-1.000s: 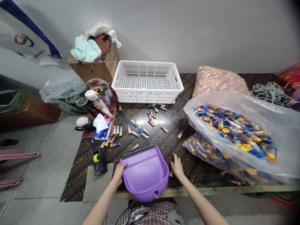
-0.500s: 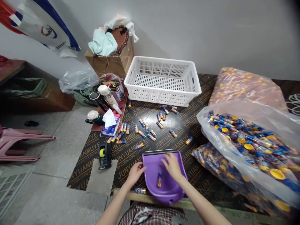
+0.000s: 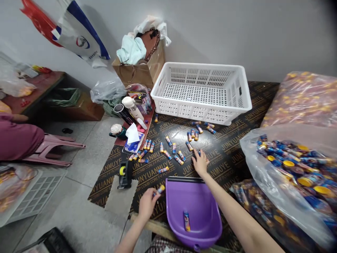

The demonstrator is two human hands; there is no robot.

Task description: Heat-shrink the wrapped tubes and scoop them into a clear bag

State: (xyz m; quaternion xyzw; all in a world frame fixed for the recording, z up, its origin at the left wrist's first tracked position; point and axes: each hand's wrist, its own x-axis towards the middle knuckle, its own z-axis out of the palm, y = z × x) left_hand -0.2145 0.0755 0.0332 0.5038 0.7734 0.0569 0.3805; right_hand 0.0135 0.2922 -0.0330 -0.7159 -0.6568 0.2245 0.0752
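Note:
A purple dustpan (image 3: pixel 200 218) lies at the near edge of the dark board tabletop (image 3: pixel 226 147) with one small blue and orange tube (image 3: pixel 186 220) inside it. My left hand (image 3: pixel 146 203) is closed on another small tube (image 3: pixel 159 190) just left of the pan. My right hand (image 3: pixel 200 162) reaches beyond the pan and rests with fingers curled on a tube among several scattered tubes (image 3: pixel 173 147). A white plastic basket (image 3: pixel 202 92) stands empty behind them.
Big clear bags of tubes and yellow caps (image 3: pixel 292 168) fill the right side. A tape dispenser (image 3: pixel 124 173), bottles and tissues (image 3: pixel 131 119) crowd the left edge, with a brown paper bag (image 3: pixel 139 70) at the wall. A pink stool (image 3: pixel 50 147) stands on the floor to the left.
My right hand left the dustpan and reached forward to the scattered tubes. My left hand let go of the pan's rim and picked up a tube beside it. The view swung left.

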